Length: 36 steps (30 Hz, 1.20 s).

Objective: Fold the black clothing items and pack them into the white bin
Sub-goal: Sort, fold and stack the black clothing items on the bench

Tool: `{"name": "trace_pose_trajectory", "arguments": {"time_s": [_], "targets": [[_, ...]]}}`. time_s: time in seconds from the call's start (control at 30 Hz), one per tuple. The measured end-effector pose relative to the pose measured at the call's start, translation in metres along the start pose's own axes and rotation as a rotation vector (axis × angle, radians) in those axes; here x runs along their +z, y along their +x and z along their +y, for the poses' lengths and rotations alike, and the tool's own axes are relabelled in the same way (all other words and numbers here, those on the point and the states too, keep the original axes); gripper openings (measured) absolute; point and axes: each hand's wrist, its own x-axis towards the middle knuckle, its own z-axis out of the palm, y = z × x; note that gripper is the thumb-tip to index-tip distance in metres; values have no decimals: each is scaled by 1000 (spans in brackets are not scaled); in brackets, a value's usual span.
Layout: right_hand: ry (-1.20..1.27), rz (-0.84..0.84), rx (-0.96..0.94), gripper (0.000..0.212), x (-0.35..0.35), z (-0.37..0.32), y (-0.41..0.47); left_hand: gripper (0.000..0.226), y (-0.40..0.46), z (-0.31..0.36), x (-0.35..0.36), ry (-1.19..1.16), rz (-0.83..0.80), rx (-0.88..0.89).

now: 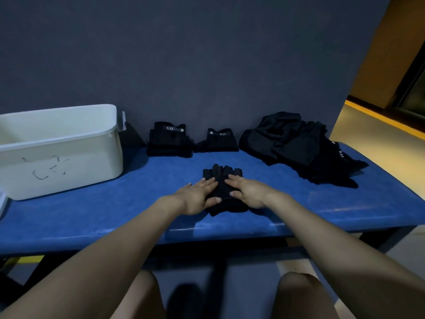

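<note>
Head view is showing a person seated at a blue bench (299,208), both bare forearms reaching forward. Left hand (196,196) and right hand (247,192) are lying on a small black garment (222,180) near the middle of the bench top, a little toward its front edge. Left fingers are lying straight and slightly spread across the garment's left side, thumb touching its near edge. Right fingers are lying straight on its right side, thumb angled inward onto the cloth. Neither hand is curling round the fabric; both are pressing flat.

White bin (64,157) is sitting at the left end of the bench against the back edge, open top, dark scribbles on its front wall; its inside is not clearly showing any clothes. Two folded black items are sitting along the back edge: folded stack (169,141) just right of the bin, smaller folded piece (218,141) just beside it, both showing white "5.11" labels. Loose black pile (296,146) is lying at the back right corner, spilling toward the right end. Dark grey wall (184,54) is standing behind the bench.
</note>
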Motion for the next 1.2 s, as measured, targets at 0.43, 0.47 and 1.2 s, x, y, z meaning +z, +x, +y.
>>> {"name": "trace_pose_trajectory", "arguments": {"time_s": [0.43,0.47,1.2], "targets": [[265,403,34,34,-20,24,-7,38,19,34,-42,-22,367,29],[260,443,58,33,-25,31,-11,38,25,43,-45,-44,370,42],[272,802,508,54,-89,186,-16,62,177,162,-46,-51,361,263]]}}
